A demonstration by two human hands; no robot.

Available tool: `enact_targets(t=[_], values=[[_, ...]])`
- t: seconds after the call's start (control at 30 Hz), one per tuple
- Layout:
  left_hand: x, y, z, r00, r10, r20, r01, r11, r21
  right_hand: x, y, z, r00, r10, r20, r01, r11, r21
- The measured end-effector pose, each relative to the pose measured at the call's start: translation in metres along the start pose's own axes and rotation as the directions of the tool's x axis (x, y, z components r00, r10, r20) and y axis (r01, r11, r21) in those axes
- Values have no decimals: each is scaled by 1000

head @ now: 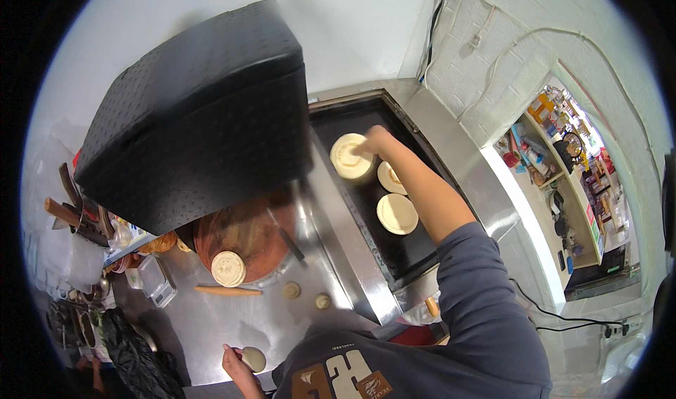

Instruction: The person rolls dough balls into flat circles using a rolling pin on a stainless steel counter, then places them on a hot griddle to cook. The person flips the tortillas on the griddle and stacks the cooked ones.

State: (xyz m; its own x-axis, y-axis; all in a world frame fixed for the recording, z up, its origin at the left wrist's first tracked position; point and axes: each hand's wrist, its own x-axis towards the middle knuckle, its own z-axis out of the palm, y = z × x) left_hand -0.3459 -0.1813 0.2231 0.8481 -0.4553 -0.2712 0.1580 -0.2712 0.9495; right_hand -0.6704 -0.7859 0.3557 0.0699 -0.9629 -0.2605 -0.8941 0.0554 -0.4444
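Observation:
My right hand [373, 141] reaches over the black griddle [369, 190], its fingers at the right edge of a round flatbread [346, 162]; whether they grip it is unclear. Two more flatbreads lie nearby on the griddle, one partly behind my forearm [388, 180] and one nearer me [397, 214]. My left hand [236, 361] is low over the steel counter's front edge, closed around a pale lump of dough [253, 359]. Two small dough balls [291, 290] [322, 301] sit on the counter. A pale flatbread [228, 269] rests at the edge of the round wooden board [264, 235].
A large black padded box [211, 108] rises behind the board. A wooden rolling pin [228, 291] and a dark-handled knife [290, 243] lie close by. Clear containers [157, 282], a utensil holder [90, 230] and a black plastic bag [132, 351] are at the left.

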Motion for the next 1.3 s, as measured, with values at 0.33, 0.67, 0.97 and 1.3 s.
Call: enact_targets(t=[0.33,0.67,0.97,1.3], values=[[6,-12,-4,1000,0,-17,-1,999,-51,-136,-18,-6,148,-965,-215,387,256,-886],[-2,-12,-9,1000,-17,2,17,999,-28,-247,-2,-58,-191,-954,-229,376,145,-915],[0,-21,-16,997,-30,69,31,999,-19,-329,-69,-22,-196,-972,-130,588,-11,-809],[21,-45,-93,990,-128,66,132,990,-49,-319,-173,169,-85,-993,-82,847,-29,-531]])
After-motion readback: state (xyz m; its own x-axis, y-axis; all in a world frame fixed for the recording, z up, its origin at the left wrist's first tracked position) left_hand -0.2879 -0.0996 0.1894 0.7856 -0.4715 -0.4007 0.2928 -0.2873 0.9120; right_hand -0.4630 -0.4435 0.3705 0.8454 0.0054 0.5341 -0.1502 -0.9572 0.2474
